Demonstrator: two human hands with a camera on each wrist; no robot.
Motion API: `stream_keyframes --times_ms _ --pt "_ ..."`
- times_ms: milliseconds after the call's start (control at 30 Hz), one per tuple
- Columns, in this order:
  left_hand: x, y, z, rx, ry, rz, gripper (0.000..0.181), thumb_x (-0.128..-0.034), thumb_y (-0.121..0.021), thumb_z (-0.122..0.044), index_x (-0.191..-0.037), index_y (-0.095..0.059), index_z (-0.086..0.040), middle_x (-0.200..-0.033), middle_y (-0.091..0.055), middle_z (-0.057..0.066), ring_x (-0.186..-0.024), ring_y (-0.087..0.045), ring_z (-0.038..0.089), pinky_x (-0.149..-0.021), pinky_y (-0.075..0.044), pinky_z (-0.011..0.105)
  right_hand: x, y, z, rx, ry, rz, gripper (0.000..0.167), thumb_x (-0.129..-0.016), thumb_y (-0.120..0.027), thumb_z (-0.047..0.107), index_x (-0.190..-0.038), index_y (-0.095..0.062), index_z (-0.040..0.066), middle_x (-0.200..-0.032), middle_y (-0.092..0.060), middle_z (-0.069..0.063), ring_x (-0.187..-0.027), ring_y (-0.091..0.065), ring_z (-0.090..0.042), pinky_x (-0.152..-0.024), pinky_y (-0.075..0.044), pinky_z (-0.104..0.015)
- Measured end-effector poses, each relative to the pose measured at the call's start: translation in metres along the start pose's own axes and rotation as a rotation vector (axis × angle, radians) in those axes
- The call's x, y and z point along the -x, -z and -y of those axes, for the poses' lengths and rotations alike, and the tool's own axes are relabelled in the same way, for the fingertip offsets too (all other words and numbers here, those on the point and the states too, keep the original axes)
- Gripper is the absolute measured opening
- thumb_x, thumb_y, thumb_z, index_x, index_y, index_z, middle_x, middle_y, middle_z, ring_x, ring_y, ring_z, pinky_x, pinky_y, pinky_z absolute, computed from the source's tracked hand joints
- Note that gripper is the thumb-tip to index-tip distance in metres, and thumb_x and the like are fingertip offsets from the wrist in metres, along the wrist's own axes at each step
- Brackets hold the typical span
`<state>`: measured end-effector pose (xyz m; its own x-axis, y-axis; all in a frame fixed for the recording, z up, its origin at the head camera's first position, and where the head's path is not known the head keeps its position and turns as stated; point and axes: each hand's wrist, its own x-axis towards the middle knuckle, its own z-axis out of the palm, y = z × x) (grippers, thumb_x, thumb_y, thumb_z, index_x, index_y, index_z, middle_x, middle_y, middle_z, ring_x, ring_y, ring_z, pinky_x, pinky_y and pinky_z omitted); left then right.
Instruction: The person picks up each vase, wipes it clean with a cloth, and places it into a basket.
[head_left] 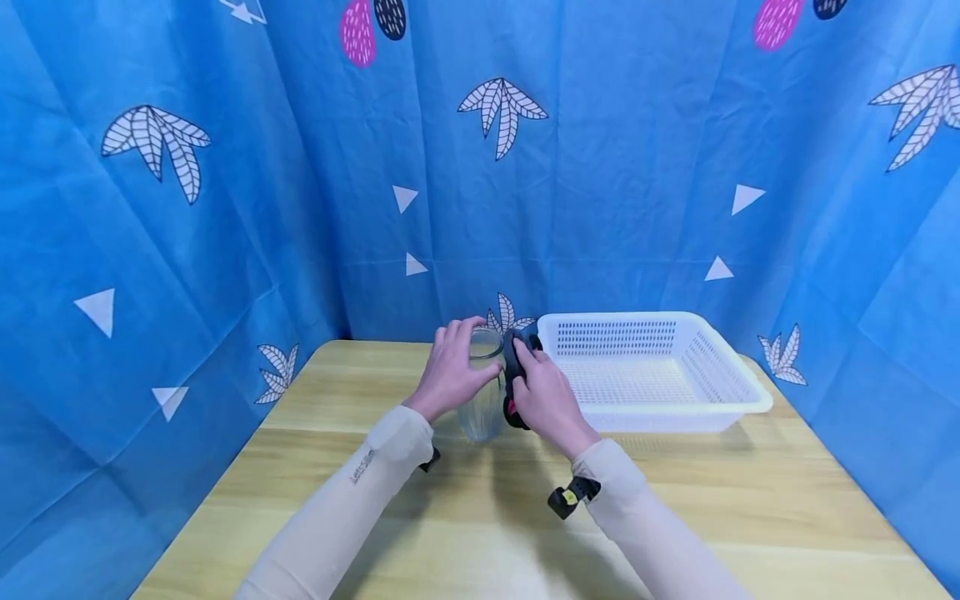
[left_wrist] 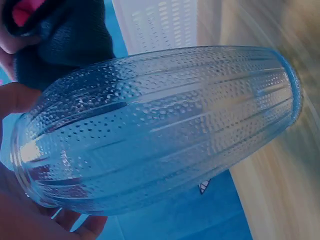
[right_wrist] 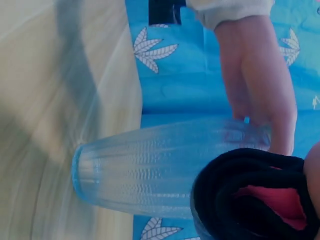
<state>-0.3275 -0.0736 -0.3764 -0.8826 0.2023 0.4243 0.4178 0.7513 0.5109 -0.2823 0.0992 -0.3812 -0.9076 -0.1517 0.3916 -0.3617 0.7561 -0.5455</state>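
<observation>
A clear ribbed glass vase (head_left: 481, 410) stands upright on the table, its textured side filling the left wrist view (left_wrist: 165, 125). My left hand (head_left: 453, 371) grips it near the rim, thumb on one side and fingers round the other. Against the vase's right side, my right hand (head_left: 546, 396) holds a dark rolled cloth (head_left: 514, 367) with a pink inside. In the right wrist view the cloth (right_wrist: 212, 185) overlaps the upper part of the vase (right_wrist: 135, 172); whether they touch is unclear.
A white perforated plastic basket (head_left: 675, 408) stands right of the hands at the back of the wooden table (head_left: 480, 517). Blue patterned curtains (head_left: 622, 167) hang behind and at both sides.
</observation>
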Motion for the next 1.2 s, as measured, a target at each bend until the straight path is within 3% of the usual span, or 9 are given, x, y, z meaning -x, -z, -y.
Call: stream_keyframes --times_ms 300,467,700,833,967,1200 --pt "-0.006 -0.001 -0.008 0.047 0.013 0.039 0.078 -0.0821 -0.072 -0.033 -0.151 -0.038 -0.024 -0.148 -0.044 0.002 -0.126 -0.040 0.025 -0.102 -0.045 0.048 -0.016 -0.012 -0.018 0.063 -0.083 0.182 0.062 -0.098 -0.053 0.012 -0.156 -0.032 0.001 -0.134 -0.056 -0.032 -0.118 -0.061 -0.039 -0.100 -0.049 -0.052" --pt "-0.006 -0.003 -0.007 0.064 0.031 0.057 0.079 -0.0798 -0.071 -0.032 -0.151 -0.038 -0.026 -0.149 -0.042 -0.001 -0.127 -0.039 0.022 -0.102 -0.046 0.049 -0.011 -0.030 -0.032 0.001 -0.123 0.267 0.060 -0.098 -0.051 0.011 -0.154 -0.034 -0.003 -0.138 -0.055 -0.032 -0.111 -0.064 -0.034 -0.094 -0.052 -0.048" --pt "0.001 -0.004 0.000 0.045 0.046 0.079 0.077 -0.0829 -0.071 -0.038 -0.151 -0.038 -0.023 -0.149 -0.042 -0.003 -0.133 -0.039 0.021 -0.106 -0.044 0.050 0.005 -0.057 -0.048 0.014 -0.117 0.410 0.058 -0.096 -0.053 0.011 -0.150 -0.039 -0.006 -0.143 -0.052 -0.029 -0.101 -0.064 -0.029 -0.084 -0.053 -0.042" --pt "0.001 -0.006 0.002 0.063 0.035 0.073 0.073 -0.0870 -0.071 -0.044 -0.149 -0.040 -0.021 -0.151 -0.037 0.000 -0.135 -0.040 0.023 -0.108 -0.044 0.050 0.010 -0.055 -0.047 0.009 -0.137 0.376 0.057 -0.096 -0.053 0.012 -0.150 -0.041 -0.004 -0.145 -0.051 -0.029 -0.114 -0.063 -0.034 -0.093 -0.052 -0.046" --pt "-0.002 -0.008 -0.001 0.083 0.032 0.063 0.071 -0.0858 -0.069 -0.046 -0.146 -0.041 -0.021 -0.142 -0.031 0.003 -0.127 -0.039 0.023 -0.099 -0.049 0.048 0.013 -0.041 -0.041 0.011 -0.152 0.324 0.056 -0.097 -0.053 0.012 -0.150 -0.043 -0.003 -0.143 -0.053 -0.028 -0.124 -0.059 -0.037 -0.099 -0.050 -0.050" --pt "-0.003 -0.003 -0.001 0.002 0.023 0.017 0.074 -0.0838 -0.072 -0.048 -0.146 -0.043 -0.018 -0.128 -0.041 0.005 -0.116 -0.040 0.023 -0.094 -0.044 0.043 0.014 -0.017 -0.017 -0.023 -0.109 0.212 0.058 -0.097 -0.053 0.013 -0.153 -0.039 0.001 -0.136 -0.059 -0.028 -0.105 -0.065 -0.032 -0.091 -0.053 -0.048"
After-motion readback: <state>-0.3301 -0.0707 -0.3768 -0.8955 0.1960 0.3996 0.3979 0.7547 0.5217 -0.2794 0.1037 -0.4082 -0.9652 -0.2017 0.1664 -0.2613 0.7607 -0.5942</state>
